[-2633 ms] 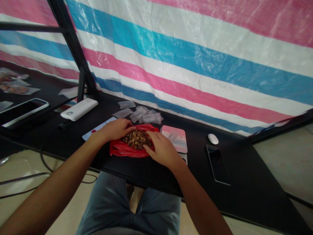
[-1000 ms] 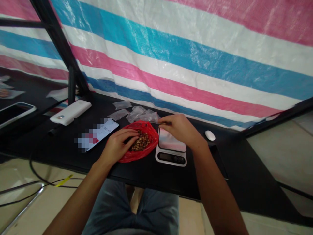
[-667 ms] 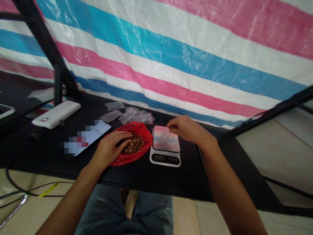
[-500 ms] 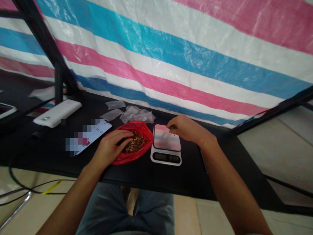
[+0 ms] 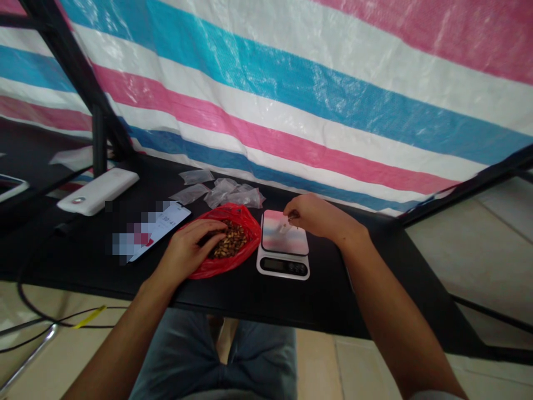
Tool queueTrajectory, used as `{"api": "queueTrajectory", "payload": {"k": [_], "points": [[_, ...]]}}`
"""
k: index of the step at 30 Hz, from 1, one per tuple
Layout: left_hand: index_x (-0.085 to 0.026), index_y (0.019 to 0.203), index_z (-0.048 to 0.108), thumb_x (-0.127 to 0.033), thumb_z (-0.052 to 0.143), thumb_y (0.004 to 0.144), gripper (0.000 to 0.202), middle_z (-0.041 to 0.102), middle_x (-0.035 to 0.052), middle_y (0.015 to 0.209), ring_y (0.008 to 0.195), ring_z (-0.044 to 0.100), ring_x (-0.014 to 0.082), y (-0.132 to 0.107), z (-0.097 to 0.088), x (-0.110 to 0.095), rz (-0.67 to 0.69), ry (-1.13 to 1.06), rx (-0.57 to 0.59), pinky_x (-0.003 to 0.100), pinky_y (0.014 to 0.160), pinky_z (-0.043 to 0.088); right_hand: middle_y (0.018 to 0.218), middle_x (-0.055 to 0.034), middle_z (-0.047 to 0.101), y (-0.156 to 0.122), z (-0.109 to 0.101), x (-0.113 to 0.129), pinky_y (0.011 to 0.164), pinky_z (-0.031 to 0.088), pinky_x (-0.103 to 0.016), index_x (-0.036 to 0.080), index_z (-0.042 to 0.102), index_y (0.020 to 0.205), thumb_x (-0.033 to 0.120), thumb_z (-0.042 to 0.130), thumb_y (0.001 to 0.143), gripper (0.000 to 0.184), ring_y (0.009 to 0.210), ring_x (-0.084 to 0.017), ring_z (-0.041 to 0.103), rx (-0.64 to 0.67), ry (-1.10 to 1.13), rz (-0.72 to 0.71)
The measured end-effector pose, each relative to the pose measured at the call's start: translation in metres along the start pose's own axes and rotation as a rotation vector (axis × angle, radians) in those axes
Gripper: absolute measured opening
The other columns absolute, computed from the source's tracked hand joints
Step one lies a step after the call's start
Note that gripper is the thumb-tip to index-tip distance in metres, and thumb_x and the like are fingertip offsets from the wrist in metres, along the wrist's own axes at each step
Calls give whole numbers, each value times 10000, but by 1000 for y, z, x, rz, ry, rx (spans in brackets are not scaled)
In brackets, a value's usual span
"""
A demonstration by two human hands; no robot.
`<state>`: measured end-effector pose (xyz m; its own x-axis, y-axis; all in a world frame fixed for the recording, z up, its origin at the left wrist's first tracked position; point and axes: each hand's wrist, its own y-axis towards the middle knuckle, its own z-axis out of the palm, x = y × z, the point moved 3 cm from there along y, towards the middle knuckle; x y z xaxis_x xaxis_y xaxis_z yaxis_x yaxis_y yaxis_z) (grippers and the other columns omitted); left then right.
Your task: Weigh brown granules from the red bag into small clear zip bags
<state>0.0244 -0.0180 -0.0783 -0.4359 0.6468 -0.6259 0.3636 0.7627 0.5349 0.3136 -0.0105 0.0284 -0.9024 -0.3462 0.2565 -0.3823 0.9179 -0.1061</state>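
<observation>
The person's left hand [image 5: 187,247] lies over the mouth of a crumpled red plastic bag [image 5: 250,225], its fingers curled and pressed down into a heap of small brown pieces [image 5: 233,240] that fills the bag's opening; the hand's fingertips reach the middle of the heap. Just to the right of the bag stands a digital kitchen scale [image 5: 283,266], its display facing the person and its flat platform showing a pink-and-blue sheen. The right hand [image 5: 320,218] is held above the far right part of that platform, thumb and fingertips [image 5: 291,213] pinched together on a few of the brown pieces; whether the hand touches the platform cannot be told from this view. The two hands are apart, with the bag's edge and the scale's near side between them. Beyond the bag, several small clear plastic bags [image 5: 220,194] lie in a loose group on the black tabletop [image 5: 233,297]. To the left of the red bag lies a phone [image 5: 158,229] with a pixelated screen, and farther left a white power bank [image 5: 97,191]. A striped pink, blue and white tarp [image 5: 291,100] hangs behind the tabletop.
</observation>
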Motion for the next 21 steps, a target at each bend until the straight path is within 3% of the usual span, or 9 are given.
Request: {"api": "queueTrajectory", "payload": {"k": [6, 10, 12, 16, 21], "points": [[-206, 1107, 777, -396, 662, 995, 249, 808, 93, 1133, 1055, 757, 237, 0, 1, 0, -13, 1, 11, 407, 1027, 599, 885, -69, 819, -3, 0, 2, 672, 453, -270, 179, 819, 869, 41, 679, 818, 203, 782, -201, 732, -37, 19, 2], [-202, 1135, 776, -404, 638, 1001, 279, 791, 109, 1176, 1107, 739, 247, -1, -1, -5, 2, 27, 43, 422, 1064, 579, 953, -76, 824, -12, -4, -2, 735, 539, -281, 176, 809, 1006, 172, 711, 880, 160, 838, -213, 757, -160, 247, 35], [-199, 1205, 768, -397, 624, 1000, 319, 761, 125, 1253, 1187, 705, 262, 1, -3, -10, 47, 64, 118, 431, 1097, 556, 994, -87, 823, -18, -2, -10, 789, 573, -311, 175, 797, 1048, 243, 692, 911, 185, 869, -217, 759, -296, 382, 55], [-248, 1323, 744, -412, 681, 943, 418, 672, 118, 1424, 1324, 615, 320, 11, -7, -16, 142, 205, 380, 488, 1172, 489, 993, -89, 815, -24, 17, -35, 827, 589, -349, 176, 782, 1006, 379, 675, 914, 248, 890, -217, 747, -527, 556, 106], [-280, 1289, 766, -343, 711, 902, 396, 680, 93, 1406, 1226, 671, 323, 32, -8, -16, 86, 250, 595, 455, 1111, 530, 883, -73, 789, -25, 47, -60, 781, 578, -349, 164, 765, 936, 508, 706, 861, 357, 803, -199, 717, -671, 687, 177]]}}
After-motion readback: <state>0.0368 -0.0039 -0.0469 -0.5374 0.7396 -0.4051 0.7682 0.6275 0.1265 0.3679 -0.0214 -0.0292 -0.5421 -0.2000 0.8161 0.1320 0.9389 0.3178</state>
